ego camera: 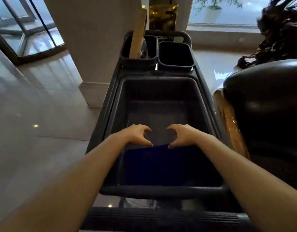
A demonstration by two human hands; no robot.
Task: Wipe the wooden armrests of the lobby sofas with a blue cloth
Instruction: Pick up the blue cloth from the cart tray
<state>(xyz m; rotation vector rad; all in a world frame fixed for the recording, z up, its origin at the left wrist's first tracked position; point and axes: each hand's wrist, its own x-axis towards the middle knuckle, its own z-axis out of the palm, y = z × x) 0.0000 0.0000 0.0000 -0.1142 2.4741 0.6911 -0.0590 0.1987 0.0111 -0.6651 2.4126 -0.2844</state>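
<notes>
While both bare forearms reached forward over the dark grey plastic cleaning cart (101,131), the left hand (137,134) and the right hand (182,134) hovered side by side above the cart's large rectangular tub (161,91). Each hand was curled into an open claw, thumb apart from the bent fingers (145,128), and neither had closed on anything. Both thumbs rested at the far edge of the dark blue cloth (161,164), which lay flat in the near end of the tub, just below the hands; whether the thumbs actually pressed on it could not be told. Beyond the tub stood two smaller black bins: the left bin (139,61) held a pale wooden handle (137,36) leaning upright, and the right bin (176,55) looked dark inside. Just to the right of the cart was a dark leather sofa (264,101) with a glossy brown wooden armrest (231,124) running alongside the cart's edge, apart from the cloth. Polished pale floor tiles (44,97) spread to the left, around a square beige pillar (87,47).
</notes>
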